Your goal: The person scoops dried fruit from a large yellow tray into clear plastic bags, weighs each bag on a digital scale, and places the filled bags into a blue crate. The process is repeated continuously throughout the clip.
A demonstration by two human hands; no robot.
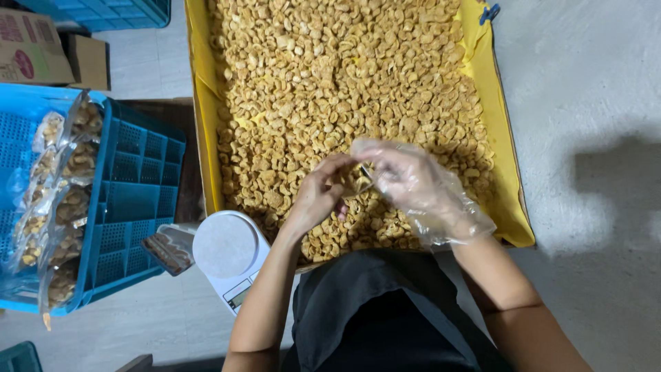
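Now both hands [365, 182] w/ small bag [363, 176] over cashew tray [506, 165].

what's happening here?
A person sits over a yellow-lined tray heaped with cashews. The bare left hand and the right hand, in a loose clear plastic glove, meet over the nuts, pinching something small between the fingertips; what it is I can't tell. A white scale stands beside the tray, its pan bare. To the left, a blue crate holds filled clear bags of nuts.
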